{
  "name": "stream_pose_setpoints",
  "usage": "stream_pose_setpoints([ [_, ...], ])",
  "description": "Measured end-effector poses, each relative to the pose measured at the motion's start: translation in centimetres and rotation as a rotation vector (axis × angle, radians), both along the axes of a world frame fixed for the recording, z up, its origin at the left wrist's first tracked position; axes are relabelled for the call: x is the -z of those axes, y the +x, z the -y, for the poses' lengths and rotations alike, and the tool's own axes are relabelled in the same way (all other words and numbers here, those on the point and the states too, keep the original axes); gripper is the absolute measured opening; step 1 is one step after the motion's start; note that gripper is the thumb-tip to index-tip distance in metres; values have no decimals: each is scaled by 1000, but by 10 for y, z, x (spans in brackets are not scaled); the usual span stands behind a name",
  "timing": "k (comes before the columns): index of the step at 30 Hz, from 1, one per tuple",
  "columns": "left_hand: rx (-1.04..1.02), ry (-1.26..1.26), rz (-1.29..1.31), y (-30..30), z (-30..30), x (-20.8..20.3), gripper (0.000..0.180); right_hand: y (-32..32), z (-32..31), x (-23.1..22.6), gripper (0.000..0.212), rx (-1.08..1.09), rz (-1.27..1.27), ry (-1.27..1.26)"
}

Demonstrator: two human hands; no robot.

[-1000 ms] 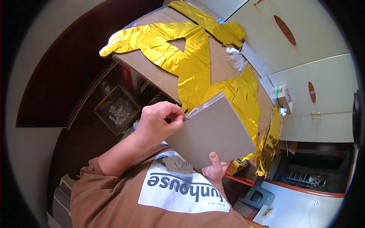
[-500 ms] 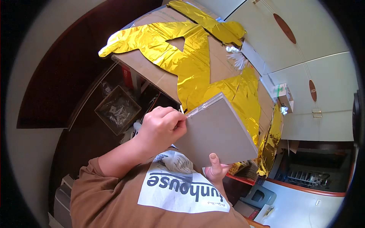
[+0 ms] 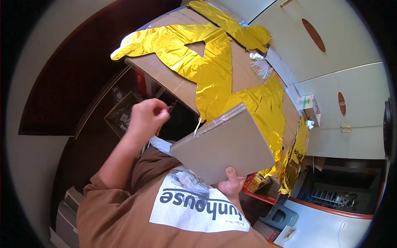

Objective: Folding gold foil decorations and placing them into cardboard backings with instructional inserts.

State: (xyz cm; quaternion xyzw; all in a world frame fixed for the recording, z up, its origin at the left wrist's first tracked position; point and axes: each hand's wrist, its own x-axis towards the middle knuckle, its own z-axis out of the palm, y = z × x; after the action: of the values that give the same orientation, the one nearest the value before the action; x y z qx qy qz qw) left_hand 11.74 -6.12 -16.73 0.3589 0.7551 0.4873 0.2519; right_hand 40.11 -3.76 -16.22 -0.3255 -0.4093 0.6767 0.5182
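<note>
A flat grey-brown board (image 3: 231, 144) with a shiny, clear film along its thick far edge is tilted in front of my chest. My right hand (image 3: 232, 182) grips its near right edge, thumb on top and the other fingers hidden beneath. Off to the left of the board, my left hand (image 3: 149, 116) is raised in a pinch, apart from it. Whatever is between those fingertips is too small to make out. A thin white strip (image 3: 197, 126) sticks up by the board's far edge. Beyond lies a large gold foil balloon (image 3: 215, 78), flat and uninflated.
Brown cardboard (image 3: 165, 74) covers the table under the foil. A second gold foil piece (image 3: 227, 25) lies farther back. White gloves (image 3: 261, 66) and a small box (image 3: 310, 108) are near the pale cabinets (image 3: 326, 82). An open red carton (image 3: 260, 190) stands at right, a bin (image 3: 118, 113) at left.
My left hand has moved left, away from the board's edge, still pinched. The board has tilted and shifted slightly left in my right hand. The white strip now shows more fully.
</note>
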Motion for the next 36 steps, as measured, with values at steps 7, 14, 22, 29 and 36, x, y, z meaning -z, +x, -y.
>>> stream_pose_setpoints([
  [7,32,77,-626,-35,17,34,14,18,-11,4,56,-18,49,64],
  [14,548,469,89,27,2,-70,24,40,-23,15,65,-50,116,112],
  [22,842,193,1062,40,-16,-45,14,61,-26,31,73,-223,-4,-67],
  [29,723,137,1296,49,-18,-33,18,50,-25,30,72,-192,-94,-197],
  [36,535,447,240,60,-9,-52,20,48,-24,23,68,-69,21,-68],
])
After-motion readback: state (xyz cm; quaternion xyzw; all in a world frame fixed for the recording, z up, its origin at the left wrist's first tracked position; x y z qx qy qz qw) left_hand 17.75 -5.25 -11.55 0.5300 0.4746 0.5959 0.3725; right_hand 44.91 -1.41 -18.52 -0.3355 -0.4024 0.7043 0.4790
